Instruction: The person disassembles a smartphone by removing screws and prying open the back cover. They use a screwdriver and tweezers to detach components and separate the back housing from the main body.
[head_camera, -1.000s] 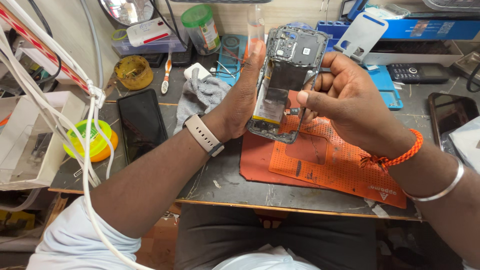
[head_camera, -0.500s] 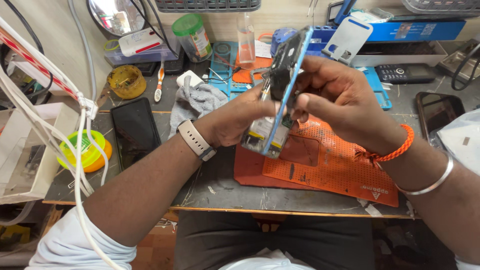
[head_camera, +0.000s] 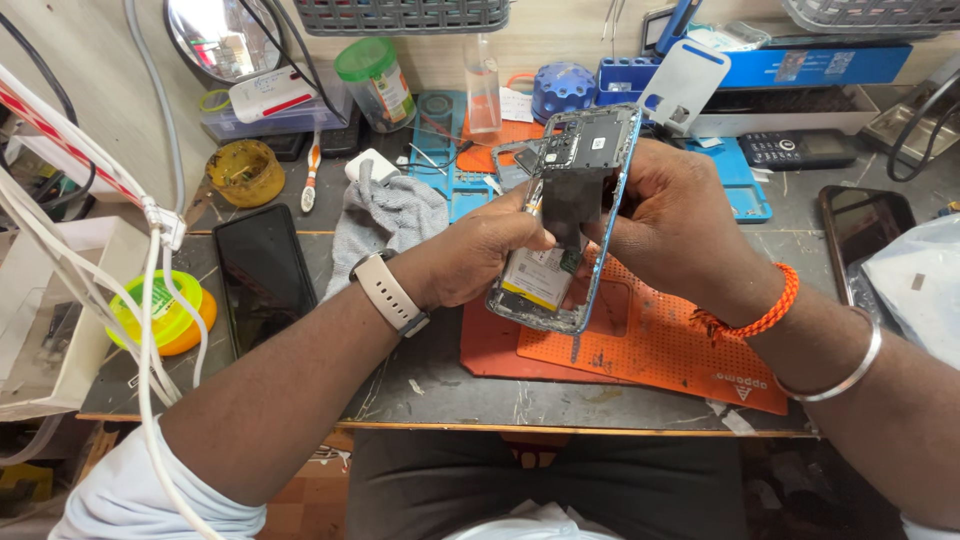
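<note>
On the dark workbench (head_camera: 600, 395), scuffed along its near edge, an orange perforated mat (head_camera: 680, 350) lies right of centre, reaching almost to the near edge, with a red mat beneath it. Above that mat both hands hold an opened phone (head_camera: 570, 215), back cover off, tilted with its top end toward the far edge; its black inner plate, circuit board and pale battery show inside a blue-edged frame.

The left hand (head_camera: 470, 260), a pale watch on its wrist, grasps the phone's left side, thumb and fingertips pressed into the lower middle of the open body. The right hand (head_camera: 665, 230), an orange cord and a metal bangle on its wrist, is clenched around the phone's right edge, fingers wrapped behind it.

Toward the left edge a black phone (head_camera: 262, 275) lies screen up, and beside it, at the very left edge, sits a yellow-green tape roll (head_camera: 160, 305). A grey cloth (head_camera: 385, 220) is crumpled just behind the left wrist. Another dark phone (head_camera: 865, 235) lies near the right edge. Along the far edge stand a green-lidded jar (head_camera: 375, 80), a small clear bottle (head_camera: 483, 85) and a yellow round tin (head_camera: 243, 172); a keypad handset (head_camera: 795, 150) rests far right.
</note>
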